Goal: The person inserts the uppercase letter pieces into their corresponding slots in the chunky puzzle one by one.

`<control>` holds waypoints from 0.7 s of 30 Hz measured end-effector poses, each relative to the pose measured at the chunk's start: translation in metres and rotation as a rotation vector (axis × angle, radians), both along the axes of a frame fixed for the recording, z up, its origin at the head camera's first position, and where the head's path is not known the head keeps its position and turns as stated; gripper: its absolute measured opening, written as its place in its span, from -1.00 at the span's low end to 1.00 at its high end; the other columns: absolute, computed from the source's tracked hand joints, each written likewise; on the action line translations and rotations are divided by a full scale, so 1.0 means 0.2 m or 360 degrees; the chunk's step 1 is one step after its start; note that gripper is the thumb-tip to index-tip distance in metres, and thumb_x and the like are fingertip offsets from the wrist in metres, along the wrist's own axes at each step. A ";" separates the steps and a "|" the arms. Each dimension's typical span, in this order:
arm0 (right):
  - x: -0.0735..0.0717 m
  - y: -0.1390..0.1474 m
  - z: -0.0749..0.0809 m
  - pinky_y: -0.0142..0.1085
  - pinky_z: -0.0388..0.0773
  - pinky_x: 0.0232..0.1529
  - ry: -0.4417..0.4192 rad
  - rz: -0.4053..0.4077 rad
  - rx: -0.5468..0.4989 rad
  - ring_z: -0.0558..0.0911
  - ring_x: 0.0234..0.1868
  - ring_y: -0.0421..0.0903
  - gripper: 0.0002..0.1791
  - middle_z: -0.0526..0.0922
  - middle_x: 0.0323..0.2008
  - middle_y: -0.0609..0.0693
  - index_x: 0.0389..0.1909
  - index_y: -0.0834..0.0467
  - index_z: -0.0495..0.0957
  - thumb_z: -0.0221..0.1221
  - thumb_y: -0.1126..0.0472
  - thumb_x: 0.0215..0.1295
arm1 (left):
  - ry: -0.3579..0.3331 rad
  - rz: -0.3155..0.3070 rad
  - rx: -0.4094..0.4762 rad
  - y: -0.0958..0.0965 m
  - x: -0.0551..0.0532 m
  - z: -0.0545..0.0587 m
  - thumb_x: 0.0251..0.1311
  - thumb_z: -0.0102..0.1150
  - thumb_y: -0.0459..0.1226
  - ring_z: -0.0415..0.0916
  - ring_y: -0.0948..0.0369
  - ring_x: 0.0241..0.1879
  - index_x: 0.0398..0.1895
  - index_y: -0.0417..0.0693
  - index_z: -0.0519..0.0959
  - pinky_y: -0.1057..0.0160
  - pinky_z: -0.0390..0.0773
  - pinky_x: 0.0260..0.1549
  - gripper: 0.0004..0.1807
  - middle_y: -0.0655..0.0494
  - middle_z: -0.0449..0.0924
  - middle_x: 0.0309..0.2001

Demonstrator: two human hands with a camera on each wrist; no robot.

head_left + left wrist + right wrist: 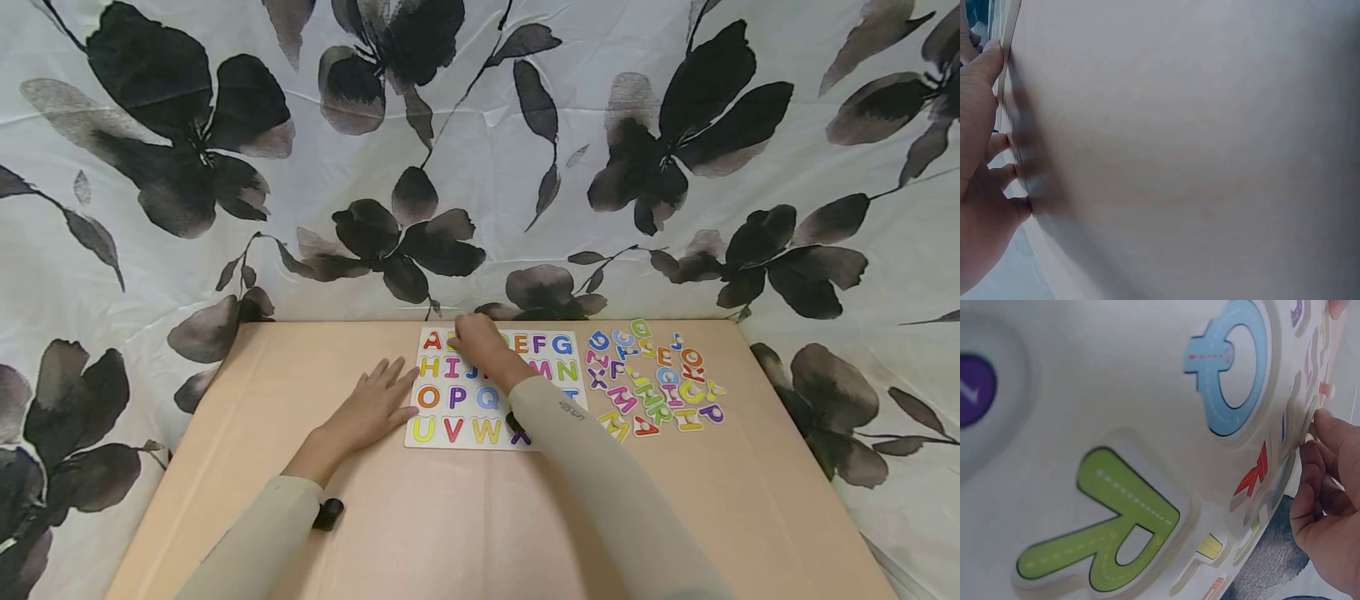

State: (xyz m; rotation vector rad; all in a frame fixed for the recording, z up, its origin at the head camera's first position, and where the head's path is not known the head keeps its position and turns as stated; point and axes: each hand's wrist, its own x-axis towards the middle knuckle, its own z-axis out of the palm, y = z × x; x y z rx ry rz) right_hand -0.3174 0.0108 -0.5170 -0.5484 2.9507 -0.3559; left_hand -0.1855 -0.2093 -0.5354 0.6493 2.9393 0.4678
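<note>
A white alphabet board with rows of coloured letters lies near the table's far edge. My right hand is over its top row, just right of the red A, fingers curled. In the right wrist view, the right hand's thumb and forefinger pinch a thin letter piece at the board's surface; its letter cannot be made out. My left hand, fingers spread, rests at the board's left edge, thumb and fingertips touching there. In the left wrist view this hand shows at the far left.
Several loose coloured letters lie in a cluster right of the board, among them a red A and a purple P. The light tan table meets a white cloth with dark flowers behind and at both sides.
</note>
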 end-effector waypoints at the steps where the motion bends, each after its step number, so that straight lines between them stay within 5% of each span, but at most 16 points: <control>1: 0.00 0.00 0.00 -0.29 0.61 -0.14 0.0003 0.0000 0.0000 0.60 -0.25 -0.13 -0.73 0.69 -0.29 -0.02 -0.21 0.13 0.62 0.29 -0.02 0.44 | 0.0000 0.0000 0.0003 0.00 0.00 0.00 0.46 0.14 0.08 -0.04 -0.31 0.60 0.62 -0.01 0.21 -0.49 0.09 0.43 -0.22 -0.25 0.06 0.62; 11: 0.02 0.00 -0.01 -0.26 0.63 -0.07 0.0039 0.0056 -0.0071 0.58 -0.22 -0.11 -0.84 0.71 -0.21 0.02 -0.14 0.17 0.62 0.26 0.14 0.46 | 0.0006 -0.0009 -0.0005 0.00 -0.01 0.00 0.45 0.15 0.08 -0.03 -0.31 0.60 0.62 -0.01 0.22 -0.49 0.09 0.43 -0.22 -0.25 0.07 0.62; 21: 0.05 0.14 0.06 -0.33 0.63 -0.14 -0.0209 -0.0063 -0.0283 0.60 -0.22 -0.12 -0.70 0.66 -0.17 0.00 0.15 0.15 0.62 0.23 0.19 0.47 | -0.0039 0.0001 0.0002 0.00 -0.02 0.03 0.46 0.14 0.08 -0.06 -0.31 0.60 0.62 -0.03 0.20 -0.48 0.06 0.45 -0.21 -0.25 0.05 0.62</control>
